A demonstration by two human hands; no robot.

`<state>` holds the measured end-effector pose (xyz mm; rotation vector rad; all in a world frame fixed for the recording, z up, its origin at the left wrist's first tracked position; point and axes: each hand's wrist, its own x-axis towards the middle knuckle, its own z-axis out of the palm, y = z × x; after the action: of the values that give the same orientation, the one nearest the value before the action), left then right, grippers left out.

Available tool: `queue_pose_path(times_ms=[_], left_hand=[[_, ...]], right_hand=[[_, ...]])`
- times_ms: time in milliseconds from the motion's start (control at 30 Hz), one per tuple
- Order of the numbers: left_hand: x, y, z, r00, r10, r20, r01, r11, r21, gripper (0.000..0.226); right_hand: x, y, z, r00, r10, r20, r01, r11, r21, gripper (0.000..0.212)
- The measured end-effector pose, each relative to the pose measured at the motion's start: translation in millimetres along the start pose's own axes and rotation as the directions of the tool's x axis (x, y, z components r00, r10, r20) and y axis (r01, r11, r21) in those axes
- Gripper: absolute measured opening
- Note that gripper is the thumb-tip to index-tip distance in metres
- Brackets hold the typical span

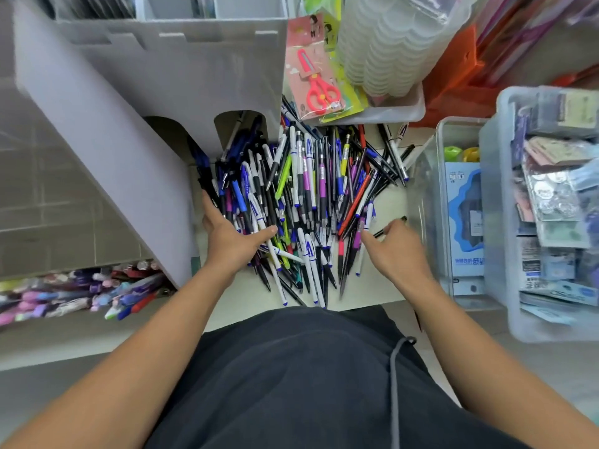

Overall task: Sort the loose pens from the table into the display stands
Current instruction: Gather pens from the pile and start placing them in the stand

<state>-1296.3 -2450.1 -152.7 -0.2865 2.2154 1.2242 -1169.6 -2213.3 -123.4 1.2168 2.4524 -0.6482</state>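
While the pile of pens (304, 202) lies on the table (382, 280) just in front of the grey stand (155, 92), the left hand (231, 236) rests spread on the pile's left edge, and the right hand (397, 251) pinches a black pen (389, 226).

Place: a stationery shop, or its stock area
Goods: a heap of loose pens (311, 202) is spread on a pale table (385, 286)
Display: grey display stands (168, 69) are set up, with more pens (81, 293) racked below
Packaged stock: carded scissors (319, 85) are seen unopened
Storage: clear bins (551, 209) are filled with packeted items
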Motion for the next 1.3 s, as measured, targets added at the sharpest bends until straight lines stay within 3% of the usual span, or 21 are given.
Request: queue_pose_path(times_ms=[67,167,367,533,700,800,867,967,1067,1167,1300], left_hand=[[-3,0,3,1.000,-0.002,0.003,0.002,0.999,0.053,0.140],[-7,1,9,1.000,0.000,0.014,-0.002,0.991,0.135,0.146],[-8,-3,18,1.000,0.020,0.003,-0.021,0.985,0.170,0.150],[-6,-5,20,1.000,0.030,-0.005,-0.029,0.986,0.164,0.148],[-6,-7,20,0.999,0.037,-0.009,-0.035,0.989,0.141,0.147],[-7,-7,18,0.999,0.035,-0.010,-0.034,0.993,0.114,0.144],[-9,-8,17,0.999,0.033,-0.008,-0.032,0.996,0.089,0.142],[-11,-8,14,1.000,0.017,-0.009,-0.017,0.999,0.039,0.142],[-12,-6,12,1.000,-0.010,-0.027,0.009,1.000,-0.009,0.143],[-12,-7,9,0.998,-0.051,-0.037,0.050,0.998,-0.024,0.145],[-9,-7,7,0.993,-0.117,-0.032,0.116,0.992,-0.043,0.141]], right_hand=[[-2,10,3,1.000,0.000,-0.024,-0.004,0.986,-0.164,0.035],[-10,20,13,0.997,0.065,0.029,-0.056,0.969,-0.242,0.022],[-21,24,43,0.987,0.158,0.012,-0.148,0.950,-0.276,0.052],[-27,27,45,0.996,0.051,-0.070,-0.075,0.916,-0.394,0.036],[-14,32,45,0.983,0.040,-0.179,-0.071,0.983,-0.169,0.036],[4,20,42,0.956,0.101,-0.274,-0.076,0.992,0.101,0.035],[22,4,39,0.939,0.212,-0.272,-0.114,0.935,0.337,0.032],[47,-26,39,0.906,0.386,-0.176,-0.205,0.761,0.615,0.031],[45,-38,31,0.905,0.418,-0.085,-0.238,0.662,0.711,0.045],[10,-30,14,0.963,0.262,-0.058,-0.183,0.800,0.572,0.064],[-38,-31,24,0.969,0.115,0.219,-0.158,0.969,0.188,0.142]])
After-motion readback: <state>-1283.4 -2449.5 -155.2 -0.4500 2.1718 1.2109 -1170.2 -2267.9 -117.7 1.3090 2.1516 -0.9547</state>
